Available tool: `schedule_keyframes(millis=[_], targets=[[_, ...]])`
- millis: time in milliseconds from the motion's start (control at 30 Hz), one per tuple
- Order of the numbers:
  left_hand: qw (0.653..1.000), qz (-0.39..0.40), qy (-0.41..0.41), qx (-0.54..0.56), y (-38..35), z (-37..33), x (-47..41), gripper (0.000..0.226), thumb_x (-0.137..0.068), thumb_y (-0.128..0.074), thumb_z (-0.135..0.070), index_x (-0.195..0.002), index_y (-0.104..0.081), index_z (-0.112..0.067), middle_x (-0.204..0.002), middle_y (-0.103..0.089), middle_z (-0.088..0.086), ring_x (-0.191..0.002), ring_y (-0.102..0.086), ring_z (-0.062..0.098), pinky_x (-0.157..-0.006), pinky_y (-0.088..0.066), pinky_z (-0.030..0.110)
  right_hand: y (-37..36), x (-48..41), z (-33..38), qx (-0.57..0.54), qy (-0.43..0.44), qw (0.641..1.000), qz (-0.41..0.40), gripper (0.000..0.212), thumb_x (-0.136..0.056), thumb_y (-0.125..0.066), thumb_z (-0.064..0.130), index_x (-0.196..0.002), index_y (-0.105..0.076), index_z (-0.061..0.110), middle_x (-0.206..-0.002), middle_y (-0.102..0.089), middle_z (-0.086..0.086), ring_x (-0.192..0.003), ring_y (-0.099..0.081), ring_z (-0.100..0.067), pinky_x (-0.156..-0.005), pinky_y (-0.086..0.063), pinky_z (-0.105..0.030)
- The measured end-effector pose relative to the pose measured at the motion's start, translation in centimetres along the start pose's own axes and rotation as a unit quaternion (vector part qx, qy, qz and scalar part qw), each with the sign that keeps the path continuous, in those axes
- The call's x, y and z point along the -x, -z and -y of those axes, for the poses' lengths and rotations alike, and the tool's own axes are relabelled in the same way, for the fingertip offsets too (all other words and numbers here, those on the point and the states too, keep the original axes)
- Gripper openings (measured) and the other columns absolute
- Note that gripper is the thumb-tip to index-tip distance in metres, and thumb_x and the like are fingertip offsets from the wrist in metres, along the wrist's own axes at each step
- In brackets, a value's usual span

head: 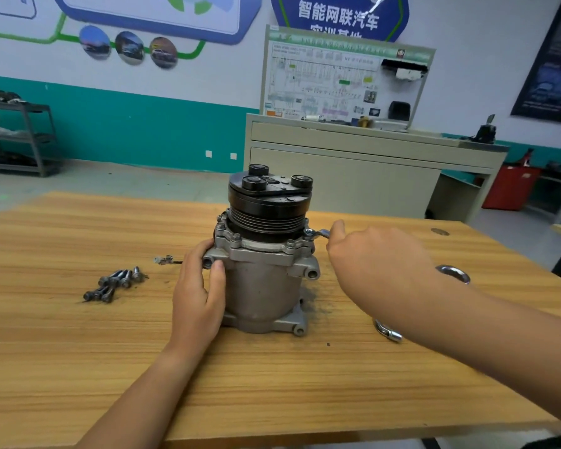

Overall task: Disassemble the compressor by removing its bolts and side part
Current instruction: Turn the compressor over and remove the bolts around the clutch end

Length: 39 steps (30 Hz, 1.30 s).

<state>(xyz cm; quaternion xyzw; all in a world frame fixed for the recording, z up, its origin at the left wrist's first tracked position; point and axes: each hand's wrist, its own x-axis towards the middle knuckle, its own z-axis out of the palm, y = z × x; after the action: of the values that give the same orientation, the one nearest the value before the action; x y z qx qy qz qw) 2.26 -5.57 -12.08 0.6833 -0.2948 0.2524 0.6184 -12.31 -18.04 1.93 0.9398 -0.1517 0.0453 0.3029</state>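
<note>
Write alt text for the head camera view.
A compressor stands upright on a wooden table; the left hand grips its body while the right hand holds a wrench at its upper flange. Loose bolts lie to the left.

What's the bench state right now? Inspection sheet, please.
Surface: wooden table, dark grime beside compressor base.
Job's things: compressor upright, pulley up; flange bolts seated; removed bolts piled on its left.
Clutter: chrome tools partly hidden by right forearm.
Grips: left hand holds the housing; right hand holds wrench on a flange bolt.
Cables: short lead with plug, left of compressor.
Surroundings: training board on cabinet, shelf rack, red container.
</note>
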Motion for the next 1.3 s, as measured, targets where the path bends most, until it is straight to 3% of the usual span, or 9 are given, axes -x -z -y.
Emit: schedule_keyframes(millis=[200, 333, 433, 633, 767, 867, 1000, 1100, 1300], targets=[[1.000, 0.004, 0.009, -0.001, 0.3, 0.1, 0.1, 0.042, -0.091, -0.038, -0.024, -0.129, -0.049, -0.008, -0.122, -0.049, -0.007, -0.111, -0.040, -0.009, -0.091, -0.025, -0.002, 0.4, 0.0, 0.2, -0.007, -0.003, 1.000, 0.013, 0.059, -0.091, -0.035, -0.003, -0.144, -0.009, -0.004, -0.100, -0.060, -0.012, -0.068, -0.040, -0.023, -0.039, -0.022, -0.028], [1.000, 0.008, 0.006, -0.011, 0.4, -0.1, 0.2, 0.041, -0.091, -0.038, -0.022, -0.129, -0.048, -0.008, -0.124, -0.048, -0.003, -0.113, -0.039, -0.003, -0.094, -0.024, 0.000, -0.3, -0.1, -0.4, 0.043, 0.020, 0.999, -0.009, 0.053, -0.097, -0.030, 0.012, -0.144, -0.010, -0.002, -0.059, -0.037, -0.003, -0.046, -0.030, -0.017, -0.038, -0.019, -0.028], [1.000, 0.015, 0.005, -0.010, 0.5, -0.1, 0.2, 0.040, -0.091, -0.038, -0.023, -0.129, -0.047, -0.012, -0.124, -0.046, -0.003, -0.114, -0.037, -0.004, -0.095, -0.022, -0.001, -1.4, -0.4, -2.2, 0.046, 0.040, 0.998, -0.022, 0.051, -0.097, -0.020, 0.029, -0.142, -0.014, 0.006, -0.056, -0.036, 0.002, -0.047, -0.032, -0.013, -0.039, -0.022, -0.025], [1.000, 0.014, -0.002, -0.001, 0.2, 0.3, 0.0, 0.036, -0.090, -0.040, -0.023, -0.125, -0.046, -0.017, -0.119, -0.047, -0.002, -0.109, -0.038, -0.005, -0.090, -0.023, -0.002, -4.3, -4.1, -5.3, 0.078, 0.073, 0.994, -0.035, 0.027, -0.092, -0.040, 0.010, -0.116, -0.032, 0.017, -0.060, -0.037, 0.005, -0.047, -0.037, -0.012, -0.040, -0.023, -0.024], [1.000, 0.017, -0.003, 0.002, 0.2, 0.5, 0.0, 0.032, -0.090, -0.038, -0.030, -0.122, -0.043, -0.024, -0.117, -0.046, -0.002, -0.107, -0.039, -0.011, -0.089, -0.024, -0.003, -6.9, -7.2, -6.0, 0.043, 0.106, 0.978, -0.173, 0.037, -0.083, -0.056, -0.003, -0.118, -0.049, 0.010, -0.083, -0.061, -0.006, -0.067, -0.059, -0.023, -0.054, -0.046, -0.031], [1.000, 0.019, -0.004, 0.003, 0.3, 0.7, -0.1, 0.036, -0.089, -0.035, -0.037, -0.121, -0.043, -0.025, -0.117, -0.046, -0.004, -0.107, -0.037, -0.017, -0.088, -0.024, -0.002, -8.0, -9.4, -5.0, -0.056, 0.118, 0.937, -0.324, 0.035, -0.059, -0.073, -0.017, -0.091, -0.068, -0.002, -0.083, -0.070, -0.017, -0.068, -0.068, -0.030, -0.069, -0.054, -0.046], [1.000, 0.016, -0.003, 0.005, 0.3, 0.8, -0.2, 0.037, -0.088, -0.034, -0.039, -0.121, -0.044, -0.025, -0.115, -0.046, -0.006, -0.108, -0.038, -0.011, -0.090, -0.025, -0.001, -8.1, -11.0, -2.7, -0.117, 0.128, 0.924, -0.341, 0.035, -0.056, -0.078, -0.013, -0.088, -0.069, -0.003, -0.082, -0.071, -0.019, -0.074, -0.070, -0.029, -0.078, -0.047, -0.059], [1.000, 0.016, 0.004, 0.013, 0.3, 0.8, -0.1, 0.037, -0.088, -0.035, -0.040, -0.121, -0.043, -0.026, -0.112, -0.046, -0.018, -0.105, -0.038, -0.018, -0.088, -0.026, -0.001, -8.1, -10.2, -3.3, -0.158, 0.097, 0.924, -0.335, 0.025, -0.071, -0.072, -0.007, -0.095, -0.068, -0.004, -0.083, -0.071, -0.019, -0.073, -0.069, -0.031, -0.080, -0.049, -0.055], [0.999, 0.021, 0.023, 0.023, 0.0, 0.9, -0.1, 0.036, -0.088, -0.039, -0.035, -0.123, -0.042, -0.029, -0.116, -0.040, -0.029, -0.109, -0.038, -0.018, -0.091, -0.031, 0.006, -6.8, -3.9, -5.8, -0.307, -0.057, 0.917, -0.247, 0.035, -0.098, -0.037, 0.022, -0.131, -0.041, 0.013, -0.054, -0.047, 0.003, -0.045, -0.048, -0.022, -0.041, -0.035, -0.029]])
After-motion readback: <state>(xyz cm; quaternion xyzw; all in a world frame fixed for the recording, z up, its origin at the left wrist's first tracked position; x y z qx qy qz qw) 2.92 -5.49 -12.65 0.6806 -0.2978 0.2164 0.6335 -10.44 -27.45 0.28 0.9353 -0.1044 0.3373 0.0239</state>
